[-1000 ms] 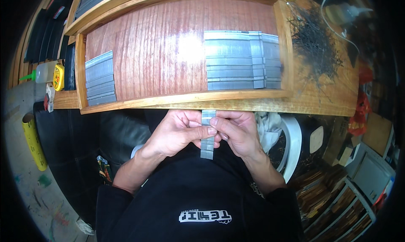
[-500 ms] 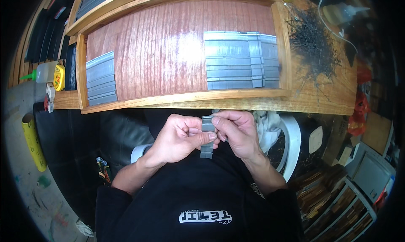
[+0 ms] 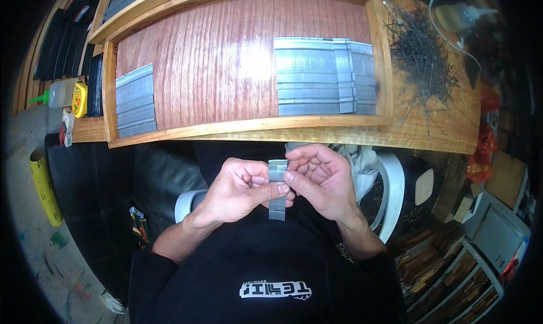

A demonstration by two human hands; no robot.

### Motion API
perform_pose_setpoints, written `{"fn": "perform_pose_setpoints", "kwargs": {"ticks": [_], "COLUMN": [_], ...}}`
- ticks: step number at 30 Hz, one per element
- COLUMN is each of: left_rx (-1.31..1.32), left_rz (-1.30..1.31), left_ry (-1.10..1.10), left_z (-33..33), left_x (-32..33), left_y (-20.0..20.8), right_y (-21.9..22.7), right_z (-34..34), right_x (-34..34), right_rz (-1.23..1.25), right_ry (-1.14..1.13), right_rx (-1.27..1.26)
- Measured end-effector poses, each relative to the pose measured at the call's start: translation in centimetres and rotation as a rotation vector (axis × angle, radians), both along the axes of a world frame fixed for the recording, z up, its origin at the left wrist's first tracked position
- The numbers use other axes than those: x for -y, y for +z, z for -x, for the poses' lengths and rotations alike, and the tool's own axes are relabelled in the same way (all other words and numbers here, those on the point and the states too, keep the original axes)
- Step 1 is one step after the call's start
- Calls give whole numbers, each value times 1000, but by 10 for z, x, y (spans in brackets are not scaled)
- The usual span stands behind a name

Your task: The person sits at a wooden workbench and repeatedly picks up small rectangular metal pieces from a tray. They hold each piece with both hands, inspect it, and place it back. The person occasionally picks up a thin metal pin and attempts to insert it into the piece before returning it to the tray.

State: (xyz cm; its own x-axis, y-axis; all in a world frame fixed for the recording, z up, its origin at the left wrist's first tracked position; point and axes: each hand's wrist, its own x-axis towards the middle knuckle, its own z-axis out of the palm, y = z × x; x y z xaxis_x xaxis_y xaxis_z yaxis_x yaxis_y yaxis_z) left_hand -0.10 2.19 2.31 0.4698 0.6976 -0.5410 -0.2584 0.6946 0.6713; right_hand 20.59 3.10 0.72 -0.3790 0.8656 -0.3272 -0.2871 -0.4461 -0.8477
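Observation:
A narrow stack of thin grey strips (image 3: 276, 202) stands nearly upright in front of my dark shirt. My left hand (image 3: 240, 189) grips it, thumb across its front and fingers curled behind. At the upper right side of the stack, my right hand (image 3: 323, 180) pinches its edge with the thumb; the index finger is lifted away and the other fingers are curled, partly hidden. Beyond my hands lies a shallow wooden tray (image 3: 249, 128) with a reddish base. Rows of grey strips (image 3: 308, 78) lie in its right part, and more grey strips (image 3: 136, 100) fill its left end.
A heap of thin dark pieces (image 3: 424, 58) lies right of the tray, near a clear squeeze bottle (image 3: 455, 17) and a white cable. On the left are a green-tipped bottle (image 3: 61, 93) and a yellow container (image 3: 80, 100). A white curved chair arm (image 3: 390, 194) stands at right.
The strip stack has come a little lower and straighter. My right index finger has lifted off its top, while the left hand keeps its hold.

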Motion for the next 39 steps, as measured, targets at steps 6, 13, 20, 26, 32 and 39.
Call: {"fn": "perform_pose_setpoints", "kwargs": {"ticks": [6, 13, 20, 26, 32, 39], "left_rx": [3, 24, 13, 15, 43, 23], "left_rz": [6, -21, 4, 34, 44, 55], "left_ry": [-2, -15, -20, -5, -1, -38], "left_z": [-1, 0, -1, 3, 2, 1], "left_x": [1, 5, 5, 7, 7, 6], "left_y": [2, -3, -3, -3, -1, 0], "right_y": [-1, -2, 4, 62, 67, 20], "right_z": [-1, -1, -4, -88, -112, -13], "right_x": [2, 3, 7, -47, -73, -1], "right_rz": [-15, -23, 18, -381, -570, -146], "right_ry": [-10, -16, -105, -533, -941, 94], "right_rx": [22, 6, 18, 235, 912, 362]}}
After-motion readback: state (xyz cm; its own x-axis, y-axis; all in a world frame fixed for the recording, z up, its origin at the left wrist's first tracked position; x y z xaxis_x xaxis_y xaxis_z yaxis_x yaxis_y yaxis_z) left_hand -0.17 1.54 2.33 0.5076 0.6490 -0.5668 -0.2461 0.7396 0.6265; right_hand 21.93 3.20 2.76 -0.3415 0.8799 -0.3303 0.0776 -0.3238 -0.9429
